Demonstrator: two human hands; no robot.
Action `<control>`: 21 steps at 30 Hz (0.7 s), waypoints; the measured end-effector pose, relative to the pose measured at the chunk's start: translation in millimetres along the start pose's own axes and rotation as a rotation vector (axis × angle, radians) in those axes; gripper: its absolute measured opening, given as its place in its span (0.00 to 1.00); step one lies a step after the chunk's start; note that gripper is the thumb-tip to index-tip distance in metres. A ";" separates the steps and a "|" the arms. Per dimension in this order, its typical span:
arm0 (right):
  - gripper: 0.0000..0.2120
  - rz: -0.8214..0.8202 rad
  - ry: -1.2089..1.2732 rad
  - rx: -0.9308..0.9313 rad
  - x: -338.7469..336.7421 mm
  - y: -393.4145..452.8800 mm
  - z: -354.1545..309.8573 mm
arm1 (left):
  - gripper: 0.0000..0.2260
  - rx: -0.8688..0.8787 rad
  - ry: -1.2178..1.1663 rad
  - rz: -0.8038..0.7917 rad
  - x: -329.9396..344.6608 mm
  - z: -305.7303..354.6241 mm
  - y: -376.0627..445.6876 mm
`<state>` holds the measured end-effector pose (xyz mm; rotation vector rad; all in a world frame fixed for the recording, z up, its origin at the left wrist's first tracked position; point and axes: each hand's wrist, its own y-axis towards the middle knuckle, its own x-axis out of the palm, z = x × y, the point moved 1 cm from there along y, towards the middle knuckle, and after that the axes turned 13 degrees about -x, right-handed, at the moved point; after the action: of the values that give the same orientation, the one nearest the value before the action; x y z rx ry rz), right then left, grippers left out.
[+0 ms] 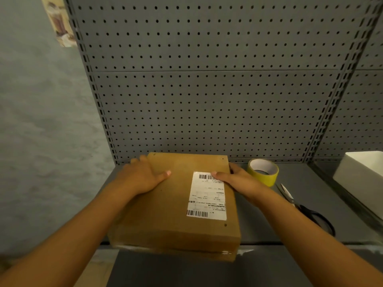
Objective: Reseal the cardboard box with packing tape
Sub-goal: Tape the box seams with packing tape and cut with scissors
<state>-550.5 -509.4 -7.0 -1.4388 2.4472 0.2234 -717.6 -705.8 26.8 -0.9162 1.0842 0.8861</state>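
Cardboard box, plain brown and flat-topped, lies on the grey metal shelf, its near end jutting past the shelf's front edge. My left hand grips its far left side, thumb laid on top; my right hand grips the far right side, thumb on the white shipping label, whose barcodes show but whose print is too small to read. A yellow tape roll stands just right of the box, black-handled scissors nearer the front edge.

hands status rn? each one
Left hand: gripping the left edge of the cardboard box, thumb on top.
Right hand: gripping the box's right edge, thumb on the shipping label.
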 end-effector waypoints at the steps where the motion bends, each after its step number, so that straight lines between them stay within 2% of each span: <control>1: 0.31 -0.016 -0.002 -0.006 2.3 0.5 1.3 | 0.40 0.031 0.011 0.062 1.2 3.9 1.5; 4: 0.31 -0.041 0.021 -0.030 9.4 0.8 4.0 | 0.30 0.285 0.002 0.095 8.4 29.2 3.9; 6: 0.31 -0.031 0.040 -0.038 11.6 0.9 4.3 | 0.24 0.471 -0.006 0.006 16.0 50.4 2.3; 8: 0.31 -0.019 0.055 -0.052 11.5 -0.2 4.9 | 0.22 0.566 -0.035 -0.075 25.2 68.9 2.9; 12: 0.28 0.002 0.085 -0.090 10.6 -2.5 5.6 | 0.20 0.648 -0.009 -0.061 35.2 93.9 9.6; 17: 0.41 0.023 0.054 -0.088 6.5 1.9 7.3 | 0.20 0.710 0.082 -0.010 39.0 103.5 14.8; 21: 0.39 0.038 0.060 -0.088 4.5 5.4 14.6 | 0.19 0.723 0.045 -0.002 43.5 101.3 17.1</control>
<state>-554.7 -506.4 -22.3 -1.4551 2.5444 0.3039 -690.5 -600.3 3.0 -0.3314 1.3131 0.4097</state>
